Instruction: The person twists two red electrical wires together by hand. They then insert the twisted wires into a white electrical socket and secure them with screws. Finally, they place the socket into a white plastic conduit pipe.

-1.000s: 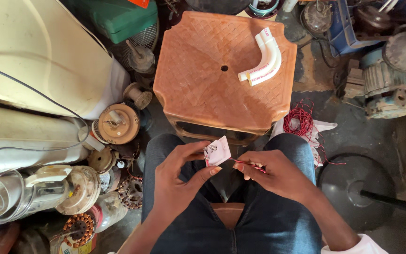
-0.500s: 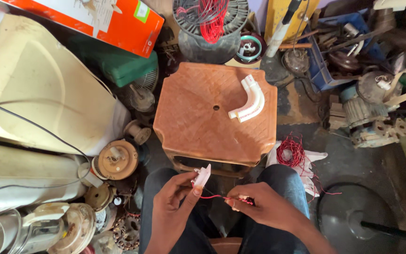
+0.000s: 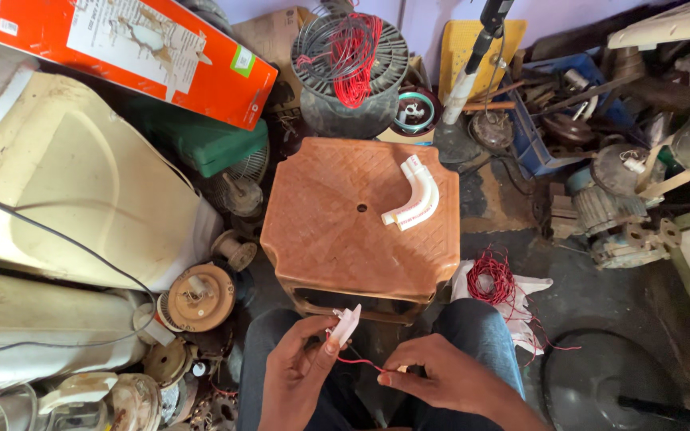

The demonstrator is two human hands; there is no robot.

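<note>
**Thin red wire held between two hands over the lap: slip and snag risks noted**

The left hand (image 3: 301, 371) pinches a small white plastic part (image 3: 345, 325) between thumb and fingertips, its grip narrow and closed on the part. The right hand (image 3: 441, 375) pinches a thin red wire (image 3: 358, 363) that runs across to the white part; its fingertips are closed on the wire. Both hands hang above the person's knees, just in front of the brown plastic stool (image 3: 337, 231).

Risks, as judged from this view:
- The wire is fine and held only at the fingertips. A sideways pull could draw it out of the white part, or out of the pinch.
- The white part is small. If it drops, it falls between the legs to a dark, crowded floor, where it would be hard to find.
- Whether the wire end is seated in the part cannot be told; the joint is too small to read.

Surroundings:
- A white pipe elbow (image 3: 415, 201) lies on the stool top, near its right edge, well apart from the hands.
- A loose coil of red wire (image 3: 492, 281) rests on a white cloth beside the right knee; trailing strands could catch a sleeve or foot.
- Old motor parts (image 3: 200, 297) crowd the floor at the left knee, limiting elbow room.
- A spool with red wire (image 3: 351, 49) and an orange carton (image 3: 121, 49) stand beyond the stool, out of easy reach.
</note>
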